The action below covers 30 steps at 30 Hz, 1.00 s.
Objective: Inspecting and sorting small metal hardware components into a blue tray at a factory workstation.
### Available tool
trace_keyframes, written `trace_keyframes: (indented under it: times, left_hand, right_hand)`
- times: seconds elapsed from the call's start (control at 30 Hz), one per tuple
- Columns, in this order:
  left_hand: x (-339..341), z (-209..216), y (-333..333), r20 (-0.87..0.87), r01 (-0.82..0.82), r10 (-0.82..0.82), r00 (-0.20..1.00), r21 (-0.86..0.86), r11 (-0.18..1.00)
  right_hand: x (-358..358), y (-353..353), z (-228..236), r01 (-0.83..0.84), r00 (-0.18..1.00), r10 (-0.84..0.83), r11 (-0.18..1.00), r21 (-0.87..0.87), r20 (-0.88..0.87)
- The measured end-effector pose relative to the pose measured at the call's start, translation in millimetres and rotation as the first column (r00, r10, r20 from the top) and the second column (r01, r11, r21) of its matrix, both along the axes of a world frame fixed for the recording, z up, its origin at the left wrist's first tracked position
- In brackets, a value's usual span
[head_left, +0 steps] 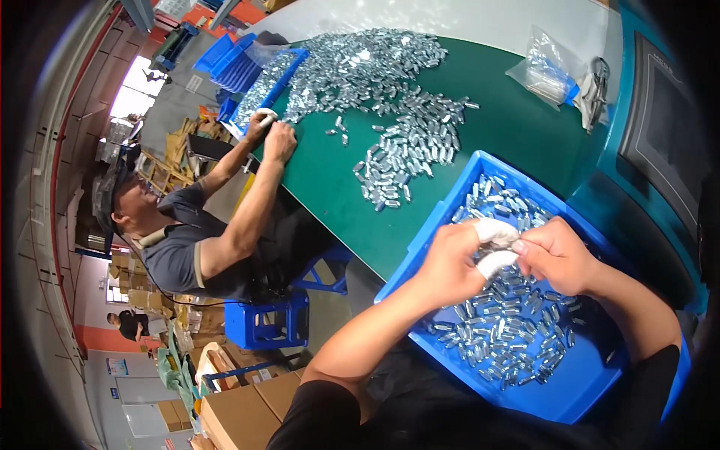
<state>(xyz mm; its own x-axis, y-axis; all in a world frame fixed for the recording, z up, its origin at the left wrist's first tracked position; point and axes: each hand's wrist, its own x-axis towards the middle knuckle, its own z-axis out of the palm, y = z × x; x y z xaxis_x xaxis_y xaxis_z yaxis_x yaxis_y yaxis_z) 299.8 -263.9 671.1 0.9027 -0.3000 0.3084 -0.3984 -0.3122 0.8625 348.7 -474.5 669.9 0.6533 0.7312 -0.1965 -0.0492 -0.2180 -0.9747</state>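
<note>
Over a blue plastic bin [589, 379], my left hand [454, 262] and my right hand [559, 256] meet with their fingertips together. White covers wrap the thumb and forefinger of my left hand, which are closed toward the right fingertips. My right hand is closed in a pinch against them. Whatever lies between the fingers is too small and hidden to make out. Below my hands, many small shiny metal pieces [517, 352], short and rod-like, lie loose in the bin. More of them show past my hands at its far side.
A green tabletop [345, 199] bears a large heap of metal pieces [367, 67] and a looser spread [416, 142]. Left, a seated co-worker [195, 240] handles pieces beside a blue tray [289, 71]. A plastic bag [547, 71] lies far right, near a teal machine [645, 150]. Cardboard boxes [244, 420] stand lower left.
</note>
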Motion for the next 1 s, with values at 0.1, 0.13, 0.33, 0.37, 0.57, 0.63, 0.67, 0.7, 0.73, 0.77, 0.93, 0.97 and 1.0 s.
trace_keyframes:
  times: [0.1,0.13,0.33,0.37,0.57,0.63,0.67,0.7,0.73,0.77,0.93,0.97,1.0]
  left_hand:
    - [-1.1,3.1,0.6,-0.131,-0.061,0.061,0.99,-0.002,0.998]
    - [-1.9,2.8,-0.6,-0.112,-0.089,0.086,0.99,-0.015,0.996]
    - [4.1,1.2,22.2,-0.2,-0.333,0.331,0.922,0.025,0.943]
    - [4.2,1.9,29.7,-0.115,-0.106,0.103,0.988,-0.023,0.994]
    - [3.3,3.5,16.7,0.13,0.115,-0.117,0.985,0.02,0.993]
    - [2.0,0.1,27.3,-0.034,-0.232,0.232,0.972,0.011,0.973]
    - [5.9,-3.1,34.9,-0.145,-0.373,0.366,0.919,-0.026,0.927]
    - [12.1,-2.1,49.0,-0.109,-0.439,0.453,0.885,0.132,0.889]
    - [14.5,6.3,60.1,0.008,-0.513,0.546,0.838,0.355,0.781]
    - [23.3,-1.8,74.5,0.174,-0.54,0.527,0.832,0.474,0.695]
    - [42.4,-28.4,97.4,0.352,-0.549,0.434,0.829,0.664,0.508]
    - [44.6,-31.2,99.1,0.339,-0.532,0.424,0.84,0.671,0.516]
    - [46.1,-26.8,99.0,0.333,-0.518,0.411,0.849,0.679,0.52]
  right_hand:
    - [2.7,3.1,0.7,-0.037,0.896,0.007,0.998,0.059,0.443]
    - [3.0,2.5,-3.1,-0.037,0.897,0.01,0.998,0.052,0.442]
    - [11.5,-6.3,5.0,0.143,0.733,-0.206,0.978,0.149,0.649]
    - [11.3,-3.5,9.9,0.169,0.763,-0.215,0.977,0.132,0.61]
    - [11.1,-0.7,-6.9,0.179,0.801,-0.232,0.973,0.148,0.552]
    - [11.4,-3.0,-6.7,0.187,0.791,-0.247,0.969,0.163,0.56]
    - [10.9,-2.5,-5.9,0.172,0.799,-0.233,0.972,0.16,0.555]
    - [9.8,-2.8,-5.6,0.162,0.806,-0.221,0.975,0.153,0.55]
    - [8.6,-2.6,-3.7,0.167,0.804,-0.226,0.973,0.157,0.55]
    - [7.8,-3.0,-1.3,0.172,0.803,-0.224,0.974,0.145,0.552]
    - [5.6,0.2,-4.9,0.16,0.783,-0.225,0.974,0.162,0.58]
    - [5.7,2.0,-6.2,0.152,0.786,-0.229,0.972,0.179,0.574]
    - [5.1,3.3,-5.6,0.143,0.786,-0.237,0.968,0.204,0.572]
